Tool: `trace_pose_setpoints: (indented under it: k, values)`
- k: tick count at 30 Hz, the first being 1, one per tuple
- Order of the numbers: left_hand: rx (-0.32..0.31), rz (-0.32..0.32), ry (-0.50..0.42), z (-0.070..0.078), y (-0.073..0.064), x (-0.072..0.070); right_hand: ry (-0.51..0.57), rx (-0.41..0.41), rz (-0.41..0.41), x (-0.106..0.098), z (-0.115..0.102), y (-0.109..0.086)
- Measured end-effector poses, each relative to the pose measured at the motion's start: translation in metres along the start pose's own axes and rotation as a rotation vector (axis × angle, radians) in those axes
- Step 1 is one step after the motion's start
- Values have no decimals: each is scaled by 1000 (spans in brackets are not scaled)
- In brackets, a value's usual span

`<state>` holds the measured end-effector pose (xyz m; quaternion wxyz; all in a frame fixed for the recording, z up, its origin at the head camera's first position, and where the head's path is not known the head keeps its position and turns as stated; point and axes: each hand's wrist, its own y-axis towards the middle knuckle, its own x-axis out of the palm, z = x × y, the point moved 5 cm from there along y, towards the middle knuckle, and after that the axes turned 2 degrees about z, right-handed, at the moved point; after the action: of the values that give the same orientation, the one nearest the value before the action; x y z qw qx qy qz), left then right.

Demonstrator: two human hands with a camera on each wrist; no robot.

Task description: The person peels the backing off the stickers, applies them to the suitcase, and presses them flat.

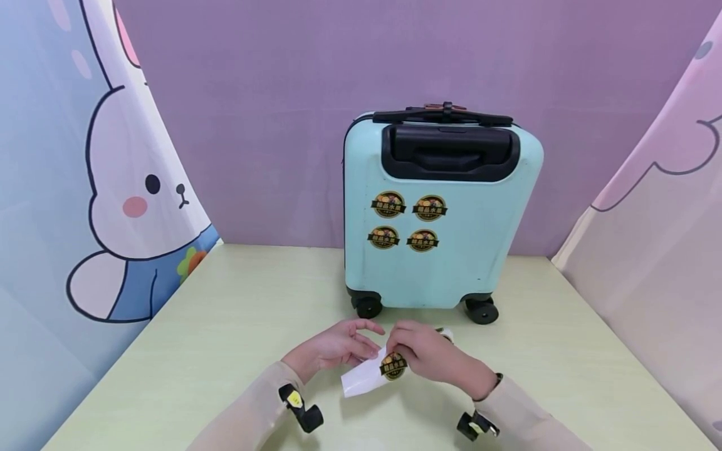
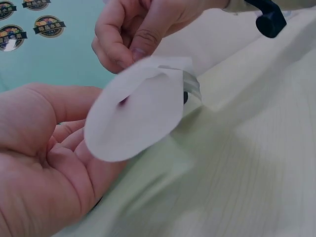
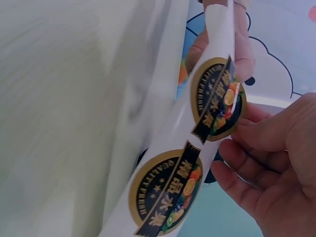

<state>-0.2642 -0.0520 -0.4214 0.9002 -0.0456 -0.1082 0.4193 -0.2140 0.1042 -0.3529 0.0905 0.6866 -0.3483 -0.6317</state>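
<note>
A white backing strip [image 1: 361,378] bears round black-and-gold stickers printed with fruit. My right hand [image 1: 430,352] pinches the edge of one sticker [image 3: 217,98] between thumb and fingers. That edge stands out past the side of the strip. A second sticker [image 3: 168,192] lies flat farther along it. My left hand [image 1: 338,346] is at the strip's other side, its fingers loosely bent and partly behind the paper [image 2: 136,113]; whether they touch it is hard to tell. The rolled part of the strip [image 1: 447,335] shows beyond my right hand.
A mint-green suitcase [image 1: 451,269] stands upright on the pale table [image 1: 271,288], behind my hands. Several matching stickers [image 1: 388,205] are on its front, below the black handle recess [image 1: 451,153]. A purple backdrop [image 1: 254,125] hangs behind, with cartoon-printed cloth [image 1: 141,175] at the sides.
</note>
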Motion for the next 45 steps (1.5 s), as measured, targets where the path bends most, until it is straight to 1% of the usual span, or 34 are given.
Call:
trace_pose_setpoints:
  k: [8,13,21,31,39,42,45]
  values:
    - [-17,21,42,-3,1,-3,73,98,-114,-1,6,3]
    - [-28,33,57,-5,2,-5,99,138,-158,-2,8,3]
    - [-33,34,60,-7,4,-7,122,175,-200,-3,11,3]
    - [-36,37,84,-8,4,-7,190,200,-236,-5,12,2]
    - [-30,37,84,-9,5,-7,251,265,-275,-5,14,1]
    - [-30,39,86,-11,6,-7,270,303,-288,-3,17,-1]
    - [-31,41,89,-12,7,-7,285,321,-296,-1,19,-3]
